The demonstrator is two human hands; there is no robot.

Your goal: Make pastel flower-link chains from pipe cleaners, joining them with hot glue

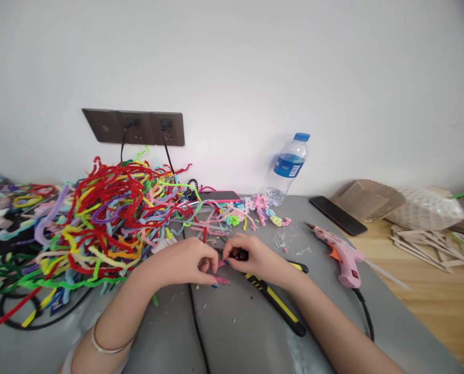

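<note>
My left hand and right hand meet at lower centre of the frame, fingers curled, fingertips nearly touching.

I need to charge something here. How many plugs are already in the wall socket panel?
2. One plug sits in the middle section of the wall socket panel, the other plug in its right section. The left section shows none. Both cords drop behind the pipe cleaner pile.

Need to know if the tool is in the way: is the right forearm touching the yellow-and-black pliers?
Cannot tell. In the head view the right hand and its forearm cross over the yellow-and-black pliers, hiding where they meet, so neither contact nor a gap shows.
</note>
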